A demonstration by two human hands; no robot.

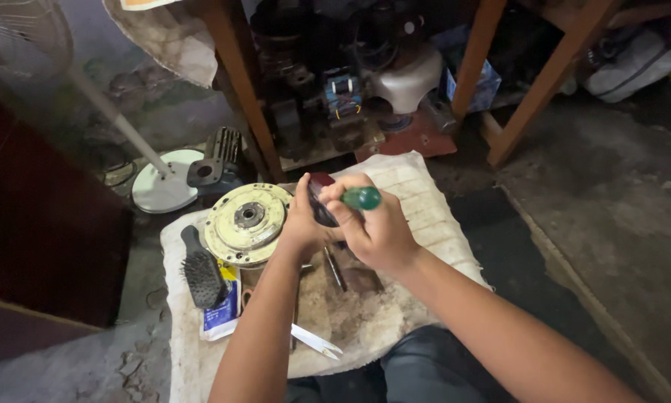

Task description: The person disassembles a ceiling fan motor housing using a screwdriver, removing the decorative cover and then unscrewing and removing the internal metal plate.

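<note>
My left hand [300,221] grips a small dark, reddish-black part [320,200] and holds it up above a dirty white cloth [417,201]. My right hand [376,227] is wrapped around a tool with a green handle [362,198], whose knob sticks up by the part. The tool's tip is hidden behind my fingers. Just left of my left hand lies a round pale-yellow motor housing [247,222] with a metal hub in its middle.
A black brush [201,272], a blue-and-white packet [222,312], a metal rod [334,267] and a white-handled tool [314,341] lie on the cloth. A fan stand base [162,190] sits on the floor at left. Wooden table legs [240,82] and motor parts [343,97] stand behind.
</note>
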